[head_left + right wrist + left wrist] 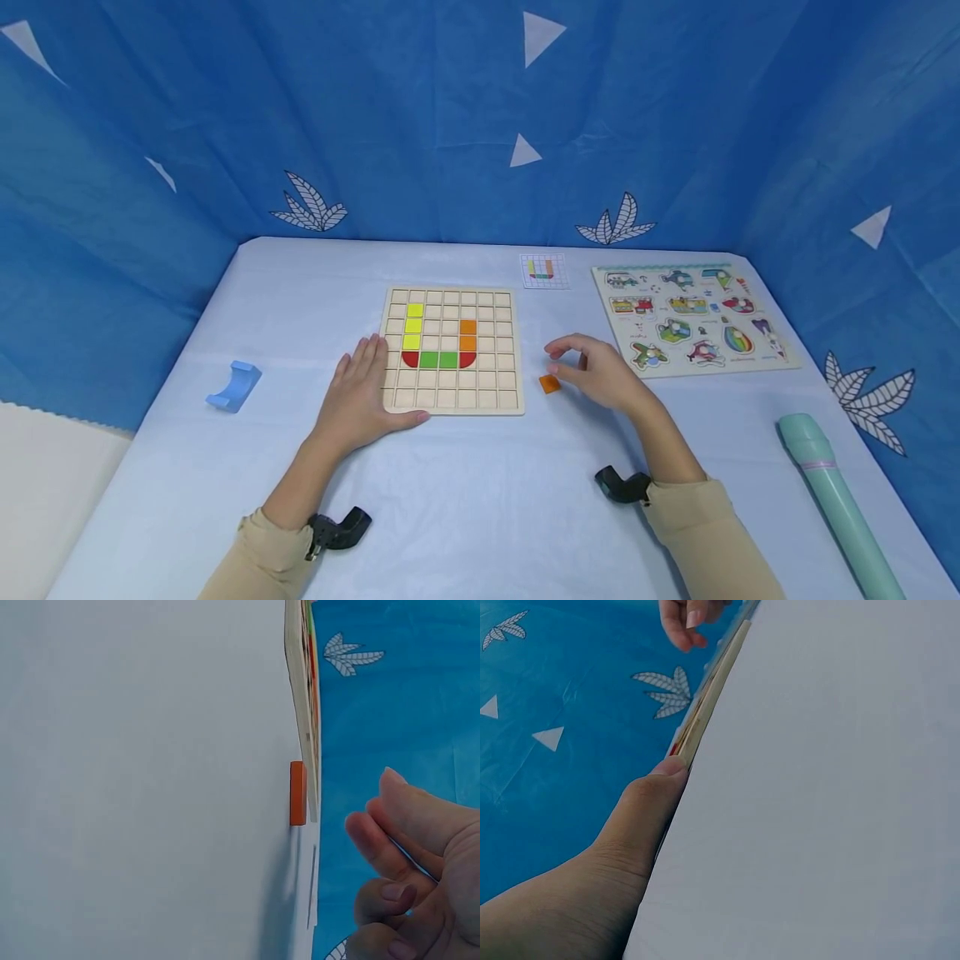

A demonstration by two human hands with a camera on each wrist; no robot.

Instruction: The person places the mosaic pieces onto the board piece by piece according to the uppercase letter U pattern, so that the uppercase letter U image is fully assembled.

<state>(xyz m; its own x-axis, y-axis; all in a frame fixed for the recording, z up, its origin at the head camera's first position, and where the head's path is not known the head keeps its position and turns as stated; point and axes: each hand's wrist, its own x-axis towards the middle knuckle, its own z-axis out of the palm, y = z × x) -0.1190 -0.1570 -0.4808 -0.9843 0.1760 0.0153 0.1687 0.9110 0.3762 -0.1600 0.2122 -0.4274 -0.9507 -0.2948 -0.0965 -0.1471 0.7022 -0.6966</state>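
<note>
A wooden grid board [446, 402] lies on the table with coloured tiles forming a U: three yellow, two red corners, two green and two orange. My left hand [358, 400] rests with straight fingers along its left side, the thumb lying at the near edge. In the left wrist view that thumb [649, 810] touches the board's edge [712, 697]. Right of the board lies a loose orange square tile [550, 384]. Just above it hovers my right hand [596, 372], fingers loosely bent with a gap between thumb and index finger. The right wrist view shows this tile [298, 793] apart from the fingertips.
A small card [545, 272] with a U pattern lies behind the board. At the back right is a picture puzzle board [705, 321]. A mint-green microphone-shaped stick [840, 492] lies at the right, a blue curved block [235, 387] at the left. Blue curtains surround the table.
</note>
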